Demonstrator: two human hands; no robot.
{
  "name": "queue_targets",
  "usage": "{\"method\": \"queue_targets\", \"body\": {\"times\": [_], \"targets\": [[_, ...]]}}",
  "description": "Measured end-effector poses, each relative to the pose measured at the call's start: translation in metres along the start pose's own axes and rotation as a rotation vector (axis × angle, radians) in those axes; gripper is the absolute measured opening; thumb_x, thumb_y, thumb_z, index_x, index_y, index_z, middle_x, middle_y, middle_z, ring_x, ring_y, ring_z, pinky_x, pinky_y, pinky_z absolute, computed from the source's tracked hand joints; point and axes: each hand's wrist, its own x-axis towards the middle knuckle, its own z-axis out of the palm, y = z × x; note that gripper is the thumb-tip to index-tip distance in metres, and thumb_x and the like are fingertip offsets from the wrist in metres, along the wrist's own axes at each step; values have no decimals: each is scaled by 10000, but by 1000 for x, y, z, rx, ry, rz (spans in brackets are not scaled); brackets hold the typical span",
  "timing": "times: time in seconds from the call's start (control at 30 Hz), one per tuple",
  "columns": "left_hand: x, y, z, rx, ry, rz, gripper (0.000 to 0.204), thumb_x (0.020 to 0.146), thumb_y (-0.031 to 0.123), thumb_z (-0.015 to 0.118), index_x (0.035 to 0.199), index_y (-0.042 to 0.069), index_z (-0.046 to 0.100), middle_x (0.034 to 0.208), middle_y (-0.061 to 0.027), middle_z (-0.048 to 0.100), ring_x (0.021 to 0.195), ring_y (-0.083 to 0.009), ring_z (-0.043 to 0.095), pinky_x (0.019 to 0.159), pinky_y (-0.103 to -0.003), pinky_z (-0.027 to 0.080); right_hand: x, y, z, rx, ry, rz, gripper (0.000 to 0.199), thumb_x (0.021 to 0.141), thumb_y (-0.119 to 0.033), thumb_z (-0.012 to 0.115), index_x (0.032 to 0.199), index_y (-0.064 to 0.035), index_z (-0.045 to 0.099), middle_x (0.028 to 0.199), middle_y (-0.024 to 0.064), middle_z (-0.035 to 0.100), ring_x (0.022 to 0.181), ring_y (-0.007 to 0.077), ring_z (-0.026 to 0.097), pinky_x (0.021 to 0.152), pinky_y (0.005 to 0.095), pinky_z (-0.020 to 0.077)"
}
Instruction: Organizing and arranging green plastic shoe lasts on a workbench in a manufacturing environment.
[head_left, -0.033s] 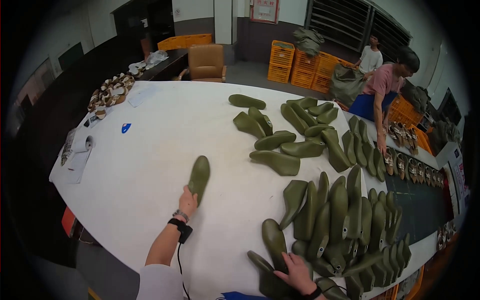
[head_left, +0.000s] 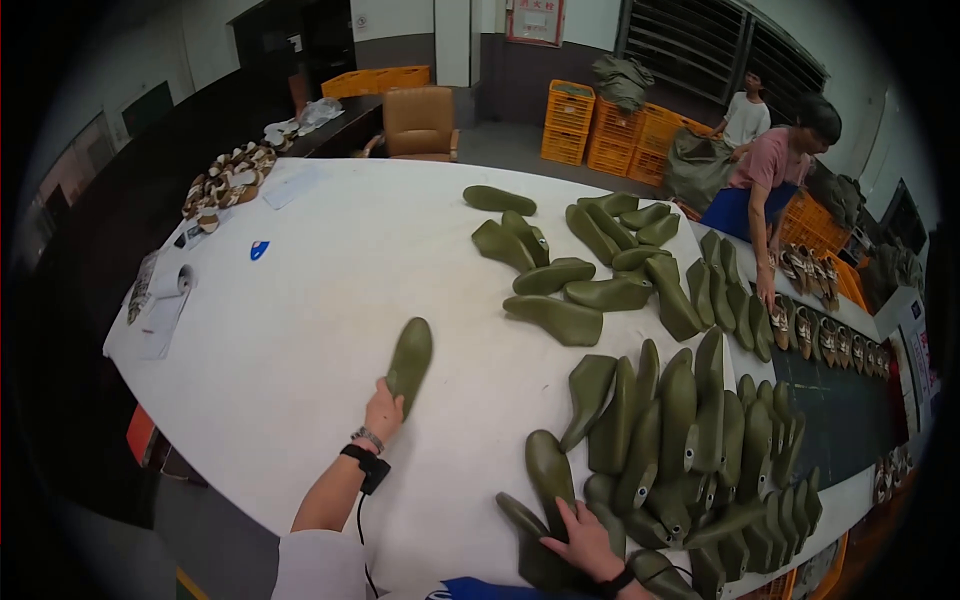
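Note:
My left hand (head_left: 384, 408) is closed round the lower end of a dark green shoe last (head_left: 412, 360), which is held sole-up over the white table. At the near edge, my right hand (head_left: 588, 548) touches the lower end of another green shoe last (head_left: 549, 475). Its fingers are spread, with the thumb out to the left. Beneath that hand lies a further last (head_left: 520, 516), partly covered. Just right of it, a dense cluster of green lasts (head_left: 655, 440) stands and leans together, some showing a metal-rimmed hole.
More lasts (head_left: 555, 318) lie loosely across the white table (head_left: 300, 400). A co-worker in pink (head_left: 770, 165) reaches toward rows of brown shoes (head_left: 825, 338) at the right. Shoes (head_left: 228, 180), papers (head_left: 165, 320) and a blue piece (head_left: 260, 250) lie left. Orange crates (head_left: 568, 120) stand behind.
My left hand and its shoe last have shifted slightly right and down in the picture. The fingers of my right hand look a little more spread on the last. The view has shifted slightly.

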Motion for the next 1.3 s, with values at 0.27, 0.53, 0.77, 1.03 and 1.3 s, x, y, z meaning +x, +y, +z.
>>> {"method": "queue_targets", "body": {"times": [0.27,0.53,0.77,1.03,1.3], "targets": [[-225,71,-22,-54,-163,106,610,832,136,554,1332,-2,234,844,-293,591,772,-452,582,660,-485,474,0,-11,12,73,17,36,649,631,-441,759,1144,-82,589,1356,311,253,1169,440,413,937,413,424],[-304,90,18,-176,-220,108,767,745,198,667,1341,-23,237,1155,-301,490,1019,-406,527,860,-430,440,-12,-10,48,41,203,28,433,729,-424,678,919,-35,677,1253,310,384,1083,430,467,887,424,448],[-296,87,45,-490,-299,-37,887,702,150,630,1392,12,90,1243,-273,436,1171,-380,445,975,-392,372,-7,-5,52,274,271,-2,334,828,-382,583,1098,-194,643,1219,302,455,921,414,586,811,418,489],[-288,66,-27,-1158,-663,-427,621,719,-29,503,1319,21,351,1235,-89,495,1105,-200,495,943,-329,411,-53,16,40,110,101,-118,333,757,-93,553,1069,-153,650,947,247,577,790,405,595,734,454,493],[-299,51,-20,-1066,-1038,-657,493,914,440,437,1253,83,456,1219,-104,531,1112,-254,499,947,-441,389,-46,13,45,365,-110,156,905,759,-497,642,1409,-59,191,1203,375,414,1083,495,459,939,442,403]]}}
